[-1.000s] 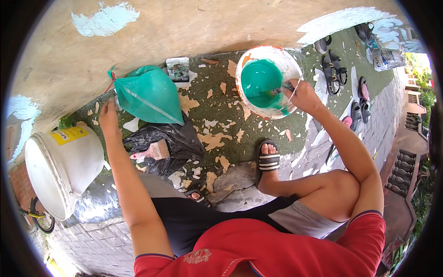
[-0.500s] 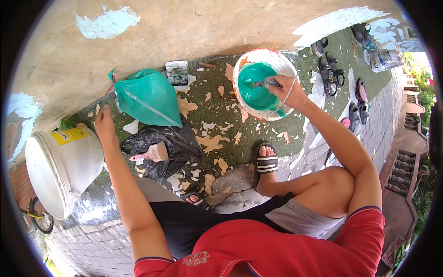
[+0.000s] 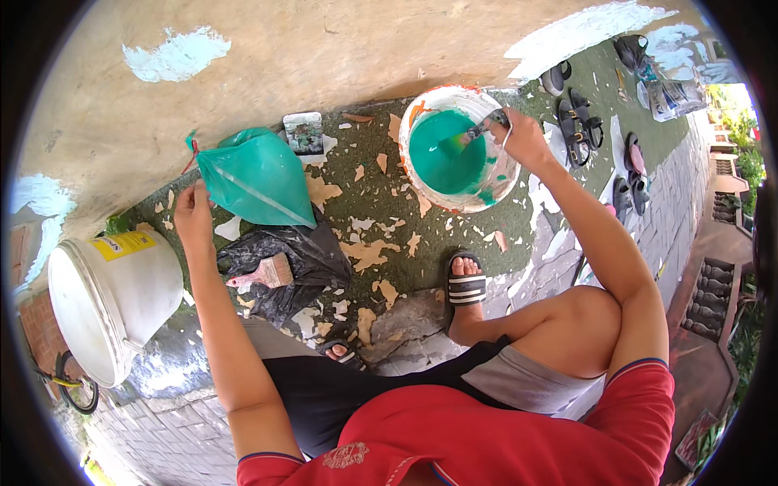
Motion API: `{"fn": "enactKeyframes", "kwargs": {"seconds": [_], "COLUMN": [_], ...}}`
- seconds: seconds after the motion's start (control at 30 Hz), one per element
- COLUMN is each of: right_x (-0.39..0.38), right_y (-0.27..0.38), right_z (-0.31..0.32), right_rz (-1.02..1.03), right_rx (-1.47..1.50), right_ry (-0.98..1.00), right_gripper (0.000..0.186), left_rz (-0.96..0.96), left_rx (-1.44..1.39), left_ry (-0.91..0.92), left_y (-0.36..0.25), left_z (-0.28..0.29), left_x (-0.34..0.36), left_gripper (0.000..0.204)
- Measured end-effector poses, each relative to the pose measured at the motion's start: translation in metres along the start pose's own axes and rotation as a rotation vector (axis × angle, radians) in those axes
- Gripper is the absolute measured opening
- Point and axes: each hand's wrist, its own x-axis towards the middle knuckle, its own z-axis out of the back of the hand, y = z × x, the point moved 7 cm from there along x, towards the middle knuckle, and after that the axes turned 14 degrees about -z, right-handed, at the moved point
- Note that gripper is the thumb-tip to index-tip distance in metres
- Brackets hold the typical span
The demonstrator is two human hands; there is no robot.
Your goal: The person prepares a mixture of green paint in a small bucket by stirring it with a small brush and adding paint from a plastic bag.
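Note:
A paintbrush (image 3: 483,128) with a dark, paint-stained handle is gripped in my right hand (image 3: 528,142). Its green-coated bristles slant down over green paint (image 3: 444,162) inside a white bucket (image 3: 418,188), whose rim is streaked orange-red. Beside the tied green plastic bag (image 3: 263,174), my left hand (image 3: 194,215) hovers with its fingers curled together, and no object shows in it. Another brush (image 3: 271,271), with a pinkish handle and worn bristles, lies on a crumpled black plastic bag (image 3: 320,251) near my left forearm.
A large white pail (image 3: 138,275) lies on its side at the left. Peeled paint flakes (image 3: 369,253) litter the mossy ground below the patched wall (image 3: 324,49). A small stained tray (image 3: 304,134) sits by the wall. Several sandals (image 3: 577,134) line the right, near a clear bag (image 3: 674,101).
My right hand has lifted and shifted right, bringing the brush from mid-bucket toward its right side, with green bristles now showing. My left hand has moved slightly right and down.

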Motion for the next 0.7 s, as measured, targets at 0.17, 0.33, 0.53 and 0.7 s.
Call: {"fn": "enactKeyframes", "kwargs": {"seconds": [0.17,0.33,0.53,0.7], "right_x": [-0.002,-0.014,-0.037,-0.042], "right_y": [0.01,0.017,0.028,0.027], "right_z": [0.025,0.04,0.044,0.054], "right_rz": [-0.013,0.122,0.214,0.246], "right_rx": [-0.038,0.018,-0.012,-0.022], "right_ry": [-0.041,-0.179,-0.139,-0.153], "right_gripper": [0.038,0.035,0.026,0.024], "left_rz": [0.027,-0.076,-0.252,-0.394], "left_rx": [0.001,-0.095,-0.14,-0.313], "left_ry": [0.039,0.14,0.468,0.805], "left_y": [-0.014,-0.03,-0.127,-0.199], "left_z": [-0.008,-0.034,-0.122,-0.193], "left_x": [-0.006,-0.012,-0.087,-0.176], "left_gripper": [0.035,0.03,0.025,0.03]}}
